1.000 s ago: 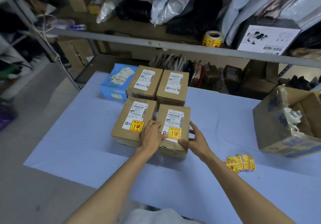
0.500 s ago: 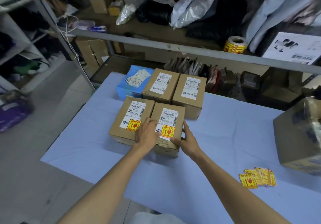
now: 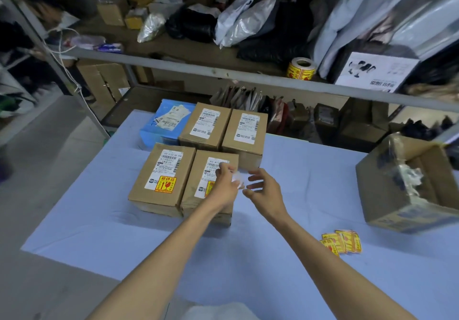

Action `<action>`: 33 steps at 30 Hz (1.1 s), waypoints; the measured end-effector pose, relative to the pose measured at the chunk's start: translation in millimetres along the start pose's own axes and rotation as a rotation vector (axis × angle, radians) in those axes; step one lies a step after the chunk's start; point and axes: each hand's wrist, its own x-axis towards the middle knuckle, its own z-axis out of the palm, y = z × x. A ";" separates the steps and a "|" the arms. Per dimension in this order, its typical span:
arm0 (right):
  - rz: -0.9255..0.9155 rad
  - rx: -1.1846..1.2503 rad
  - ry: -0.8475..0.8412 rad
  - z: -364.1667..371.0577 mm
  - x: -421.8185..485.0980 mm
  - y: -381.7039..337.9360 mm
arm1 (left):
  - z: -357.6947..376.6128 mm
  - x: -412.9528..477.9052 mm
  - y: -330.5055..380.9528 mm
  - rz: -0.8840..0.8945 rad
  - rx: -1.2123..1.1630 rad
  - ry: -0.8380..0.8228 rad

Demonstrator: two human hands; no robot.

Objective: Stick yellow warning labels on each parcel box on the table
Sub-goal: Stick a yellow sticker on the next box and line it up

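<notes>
Four brown parcels sit in a two-by-two block at about 11 o'clock on the blue table (image 3: 310, 185), sides touching. The front-left box (image 3: 159, 183) carries a yellow label (image 3: 165, 184) at the near end of its white slip. The front-right box (image 3: 198, 183) also shows a yellow label (image 3: 210, 187), half hidden behind the left hand (image 3: 224, 186). The two rear boxes, rear-left (image 3: 205, 127) and rear-right (image 3: 244, 133), show only white shipping slips. A blue box (image 3: 159, 128) touches the block at its 10 o'clock corner, near the table's far left edge.

The left hand hovers over the front-right box, fingers curled around a small pale scrap (image 3: 237, 179); the blur makes it hard to tell what it is, perhaps backing paper. The right hand (image 3: 265, 190) is open, fingers spread, just right of the left hand and above bare cloth, holding nothing.

Spare labels (image 3: 344, 242) lie fanned at 3 o'clock, well apart from the hands. An open carton (image 3: 402, 188) stands at 2 o'clock by the right edge. Between the block and that carton, the cloth is bare, as is the near strip along the front edge. A label roll (image 3: 301, 68) sits on the shelf rail (image 3: 173, 65) at 1 o'clock, beyond the table's far edge.
</notes>
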 end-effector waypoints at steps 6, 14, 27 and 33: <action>-0.100 0.026 0.089 -40.7 -11.1 0.2 | 35.3 -0.4 28.3 -0.085 -0.330 0.200; -0.098 0.068 0.303 -82.8 -19.9 7.7 | 72.5 -4.6 57.7 -0.043 -0.392 0.066; -0.070 0.234 0.405 -139.8 -28.3 8.0 | 114.9 -0.1 104.9 0.239 -0.303 0.029; -0.073 0.283 0.506 -174.8 -30.6 9.0 | 132.9 -4.2 126.2 0.323 -0.293 -0.096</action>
